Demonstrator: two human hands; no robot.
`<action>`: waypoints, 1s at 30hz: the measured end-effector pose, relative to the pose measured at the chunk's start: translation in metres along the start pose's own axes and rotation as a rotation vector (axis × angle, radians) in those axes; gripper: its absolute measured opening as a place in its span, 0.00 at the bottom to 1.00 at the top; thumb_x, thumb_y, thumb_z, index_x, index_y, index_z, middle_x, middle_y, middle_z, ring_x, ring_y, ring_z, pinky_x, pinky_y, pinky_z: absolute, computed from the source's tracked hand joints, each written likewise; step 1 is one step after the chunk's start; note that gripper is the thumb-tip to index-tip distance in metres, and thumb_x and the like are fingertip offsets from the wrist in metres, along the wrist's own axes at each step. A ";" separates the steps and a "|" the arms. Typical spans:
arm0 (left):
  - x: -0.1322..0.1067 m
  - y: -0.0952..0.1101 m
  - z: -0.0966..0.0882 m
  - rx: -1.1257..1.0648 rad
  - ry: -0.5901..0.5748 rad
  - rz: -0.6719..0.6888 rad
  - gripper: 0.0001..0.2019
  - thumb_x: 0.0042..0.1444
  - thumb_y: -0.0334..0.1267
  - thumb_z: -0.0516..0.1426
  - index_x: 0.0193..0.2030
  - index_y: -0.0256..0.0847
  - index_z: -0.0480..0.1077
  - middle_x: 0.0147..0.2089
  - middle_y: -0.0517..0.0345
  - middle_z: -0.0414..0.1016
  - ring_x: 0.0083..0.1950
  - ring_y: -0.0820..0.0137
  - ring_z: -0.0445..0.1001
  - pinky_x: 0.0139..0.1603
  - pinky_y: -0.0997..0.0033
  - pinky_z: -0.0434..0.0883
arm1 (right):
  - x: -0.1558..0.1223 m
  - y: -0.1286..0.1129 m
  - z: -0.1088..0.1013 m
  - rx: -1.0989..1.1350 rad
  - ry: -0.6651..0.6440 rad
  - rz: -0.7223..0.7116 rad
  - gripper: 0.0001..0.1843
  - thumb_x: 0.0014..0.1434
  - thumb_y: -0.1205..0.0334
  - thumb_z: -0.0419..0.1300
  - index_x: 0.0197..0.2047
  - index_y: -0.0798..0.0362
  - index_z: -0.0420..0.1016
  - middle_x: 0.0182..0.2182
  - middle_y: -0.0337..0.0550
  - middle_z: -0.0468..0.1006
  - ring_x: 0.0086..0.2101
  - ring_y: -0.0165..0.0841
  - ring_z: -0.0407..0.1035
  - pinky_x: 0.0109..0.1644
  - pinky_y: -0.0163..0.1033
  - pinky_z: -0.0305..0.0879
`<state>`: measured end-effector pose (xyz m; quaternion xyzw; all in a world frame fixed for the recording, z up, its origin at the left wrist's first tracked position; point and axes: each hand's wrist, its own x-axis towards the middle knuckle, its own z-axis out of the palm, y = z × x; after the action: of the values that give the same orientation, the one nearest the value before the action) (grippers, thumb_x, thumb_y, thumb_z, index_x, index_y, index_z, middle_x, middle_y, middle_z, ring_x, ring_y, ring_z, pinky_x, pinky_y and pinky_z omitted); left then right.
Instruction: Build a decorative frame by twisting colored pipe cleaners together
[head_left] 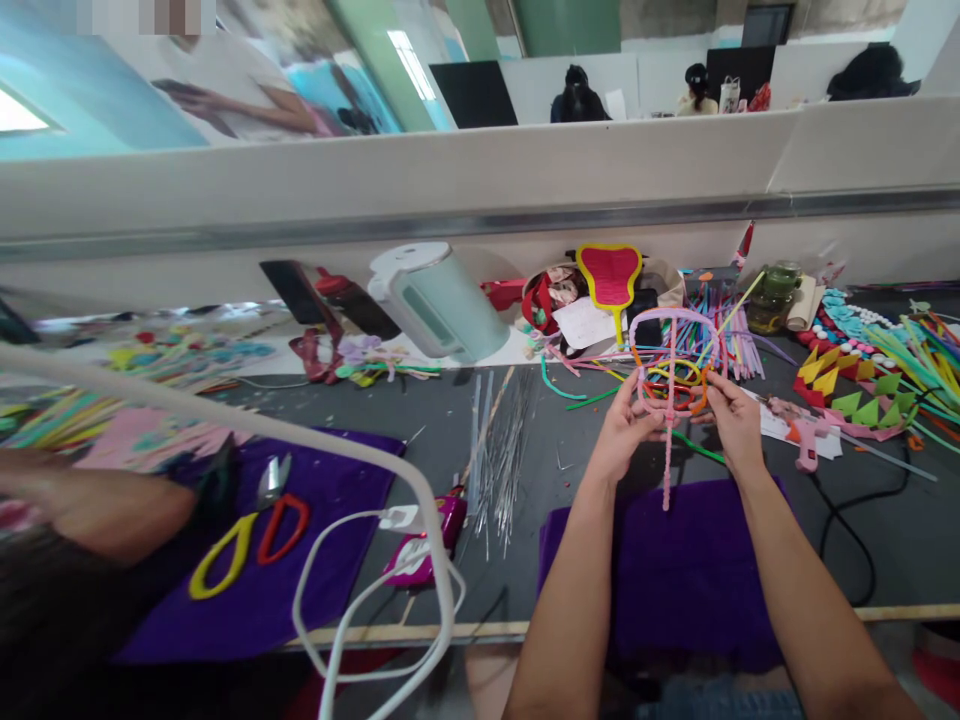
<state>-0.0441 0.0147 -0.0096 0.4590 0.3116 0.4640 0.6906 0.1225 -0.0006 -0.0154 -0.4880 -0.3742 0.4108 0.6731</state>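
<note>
Both hands hold a pink pipe-cleaner frame point(673, 350) over the desk: a rounded loop with an upright down its middle and a twisted stem point(667, 470) hanging below. My left hand point(626, 430) pinches its lower left edge, fingers closed. On the opposite side, the fingers of my right hand point(735, 412) close on the lower right edge, beside an orange piece. Yellow and red loops show inside or behind the frame; I cannot tell whether they are joined to it. Beneath the hands lies a folded purple cloth point(694, 560).
A hot glue gun point(804, 440) with a black cord lies right. Metal wires point(506, 470), a kettle point(442, 300) and a red-and-yellow fly-swatter shape point(609, 275) stand or lie ahead. Scissors point(259, 520) rest left, near another person's arm point(97, 505). A white curved tube point(360, 450) crosses the left.
</note>
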 end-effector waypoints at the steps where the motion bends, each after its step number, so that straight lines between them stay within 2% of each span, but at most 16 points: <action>1: 0.000 -0.001 0.000 0.002 0.010 0.005 0.47 0.47 0.38 0.65 0.69 0.50 0.42 0.44 0.50 0.77 0.39 0.63 0.79 0.35 0.68 0.75 | 0.000 0.000 0.000 0.026 -0.008 0.007 0.24 0.51 0.52 0.62 0.50 0.52 0.74 0.36 0.45 0.81 0.27 0.36 0.74 0.27 0.43 0.74; 7: 0.002 -0.004 0.001 -0.014 0.012 0.022 0.46 0.49 0.38 0.64 0.70 0.49 0.41 0.43 0.49 0.79 0.40 0.61 0.79 0.35 0.68 0.75 | 0.001 0.008 -0.001 0.035 -0.061 -0.024 0.24 0.52 0.51 0.61 0.51 0.52 0.72 0.37 0.44 0.81 0.28 0.35 0.76 0.27 0.42 0.74; 14: 0.001 -0.002 0.005 -0.036 -0.011 -0.001 0.47 0.50 0.36 0.62 0.70 0.47 0.38 0.42 0.47 0.80 0.39 0.58 0.80 0.34 0.64 0.76 | 0.004 0.012 -0.003 -0.055 0.000 -0.041 0.26 0.53 0.49 0.61 0.51 0.54 0.72 0.33 0.46 0.81 0.25 0.35 0.74 0.26 0.41 0.72; 17: 0.002 -0.003 0.006 -0.035 -0.006 -0.002 0.47 0.50 0.36 0.62 0.70 0.47 0.38 0.41 0.47 0.80 0.39 0.57 0.80 0.34 0.64 0.76 | 0.005 0.009 -0.004 -0.112 0.063 -0.073 0.22 0.53 0.48 0.60 0.47 0.53 0.75 0.31 0.44 0.81 0.23 0.34 0.72 0.26 0.39 0.71; 22: 0.001 -0.003 0.009 -0.030 -0.019 -0.016 0.47 0.49 0.36 0.62 0.70 0.46 0.38 0.40 0.48 0.80 0.39 0.56 0.80 0.35 0.63 0.76 | 0.005 0.006 -0.005 -0.091 0.043 -0.081 0.15 0.50 0.49 0.63 0.32 0.53 0.77 0.22 0.38 0.77 0.21 0.30 0.69 0.24 0.35 0.67; 27: 0.001 -0.003 0.010 -0.044 -0.027 -0.018 0.47 0.49 0.35 0.62 0.70 0.46 0.38 0.40 0.48 0.80 0.40 0.56 0.80 0.34 0.64 0.76 | 0.005 0.001 -0.005 -0.003 0.032 -0.011 0.15 0.50 0.48 0.64 0.30 0.53 0.75 0.23 0.37 0.76 0.21 0.28 0.67 0.24 0.34 0.65; 30: 0.001 -0.004 0.009 -0.050 -0.038 -0.025 0.47 0.49 0.34 0.62 0.70 0.46 0.39 0.40 0.48 0.80 0.40 0.56 0.80 0.34 0.64 0.76 | 0.006 -0.001 -0.007 0.015 0.062 -0.020 0.15 0.50 0.48 0.63 0.28 0.53 0.74 0.21 0.36 0.74 0.20 0.27 0.64 0.22 0.33 0.62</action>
<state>-0.0345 0.0118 -0.0096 0.4462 0.2925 0.4541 0.7135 0.1313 0.0023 -0.0152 -0.4915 -0.3548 0.3918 0.6921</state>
